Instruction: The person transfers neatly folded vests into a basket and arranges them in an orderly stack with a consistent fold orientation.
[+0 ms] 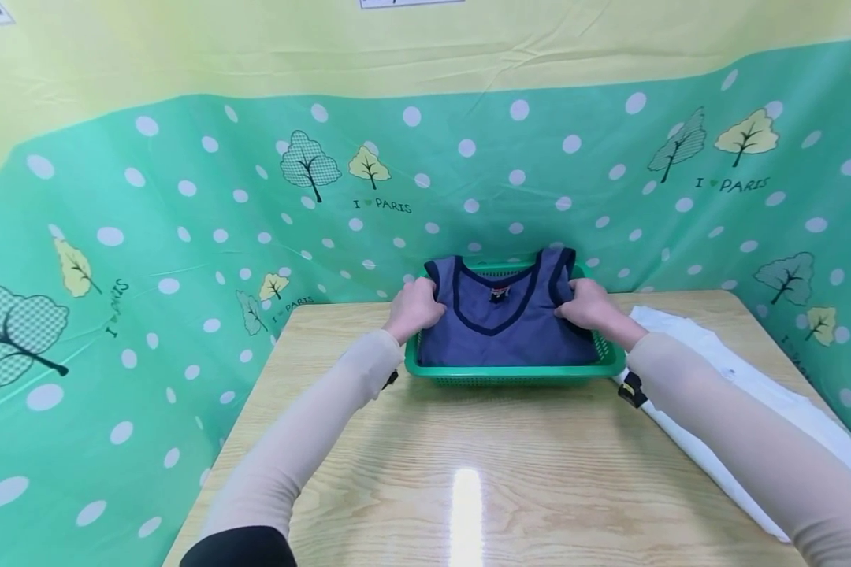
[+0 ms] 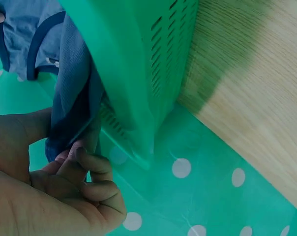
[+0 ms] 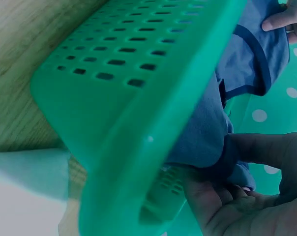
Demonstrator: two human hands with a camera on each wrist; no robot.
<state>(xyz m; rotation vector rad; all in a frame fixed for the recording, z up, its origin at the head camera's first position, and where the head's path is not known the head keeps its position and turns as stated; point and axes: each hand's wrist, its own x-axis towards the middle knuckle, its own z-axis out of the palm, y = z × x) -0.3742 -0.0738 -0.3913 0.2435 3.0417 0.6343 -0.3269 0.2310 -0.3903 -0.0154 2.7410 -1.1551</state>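
A dark blue-grey V-neck tank top [image 1: 489, 339] with navy trim lies in a green plastic basket [image 1: 510, 372], its shoulder straps rising above the back rim. At the garment's left armhole my left hand [image 1: 414, 307] pinches the fabric between thumb and fingers, as the left wrist view shows up close on the tank top [image 2: 72, 69]. My right hand [image 1: 589, 304] grips the opposite armhole edge; in the right wrist view its thumb and fingers pinch the navy trim beside the basket wall [image 3: 114, 73]. Cloth hides some of the fingertips.
White folded cloth [image 1: 723, 370] lies along the table's right side, partly under my right forearm. The wooden table [image 1: 369, 488] extends in front of the basket. A green polka-dot curtain [image 1: 468, 189] hangs close behind and at both sides.
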